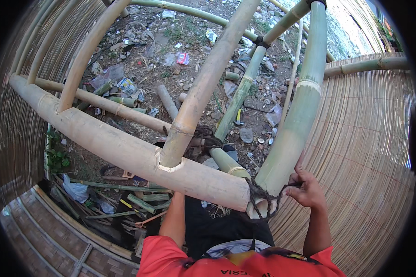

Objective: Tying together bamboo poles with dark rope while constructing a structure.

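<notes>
A thick tan bamboo pole [111,141] runs from the left down to the lower middle, and a thick green bamboo pole [289,138] meets its end. Dark fibre rope [263,196] is looped round that joint, with loose strands. My right hand [306,187] is beside the joint, thumb and fingers closed on the rope, one finger pointing up along the green pole. My left forearm [173,217] reaches up behind the tan pole, which hides my left hand. Through a hole cut in the tan pole stands a slanted bamboo post [201,92].
More dark rope [207,137] binds another joint behind. A yellow-handled hammer [238,116] lies on the littered ground. Cut bamboo pieces [143,201] and a plastic bag [75,189] lie lower left. Slatted bamboo screen [356,152] covers the right; woven matting [46,235] is lower left.
</notes>
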Available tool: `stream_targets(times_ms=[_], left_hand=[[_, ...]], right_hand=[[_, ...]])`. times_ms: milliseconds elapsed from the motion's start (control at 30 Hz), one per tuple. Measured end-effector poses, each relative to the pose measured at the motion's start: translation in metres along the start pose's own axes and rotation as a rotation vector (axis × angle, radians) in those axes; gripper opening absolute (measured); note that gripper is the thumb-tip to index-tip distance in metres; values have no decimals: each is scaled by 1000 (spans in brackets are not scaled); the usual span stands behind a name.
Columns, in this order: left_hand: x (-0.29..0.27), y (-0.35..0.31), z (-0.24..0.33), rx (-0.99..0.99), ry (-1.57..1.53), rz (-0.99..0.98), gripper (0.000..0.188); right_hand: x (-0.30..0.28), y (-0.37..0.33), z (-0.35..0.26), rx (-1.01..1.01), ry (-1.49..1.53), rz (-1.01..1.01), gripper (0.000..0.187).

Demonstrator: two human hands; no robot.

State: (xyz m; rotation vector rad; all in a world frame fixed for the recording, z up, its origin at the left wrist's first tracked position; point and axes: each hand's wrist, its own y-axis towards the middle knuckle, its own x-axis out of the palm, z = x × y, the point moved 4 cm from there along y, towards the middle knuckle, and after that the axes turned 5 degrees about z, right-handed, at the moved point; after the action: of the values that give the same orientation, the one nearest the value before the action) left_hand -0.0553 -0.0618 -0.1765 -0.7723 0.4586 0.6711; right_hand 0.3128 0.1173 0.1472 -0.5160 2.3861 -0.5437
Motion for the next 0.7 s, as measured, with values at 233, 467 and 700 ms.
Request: stream_targets(times_ms=[233,467,700], left_hand=[[-289,-186,40,-310,-82,24,42],[-342,-294,115,-116,781,-208,45],[-151,-289,189,247,426,-570,51]], right_hand=[[-11,1,-42,142,-112,-141,126],[-21,-1,-44,68,-90,-122,112],[-36,-1,-45,-50,-116,-212,116]])
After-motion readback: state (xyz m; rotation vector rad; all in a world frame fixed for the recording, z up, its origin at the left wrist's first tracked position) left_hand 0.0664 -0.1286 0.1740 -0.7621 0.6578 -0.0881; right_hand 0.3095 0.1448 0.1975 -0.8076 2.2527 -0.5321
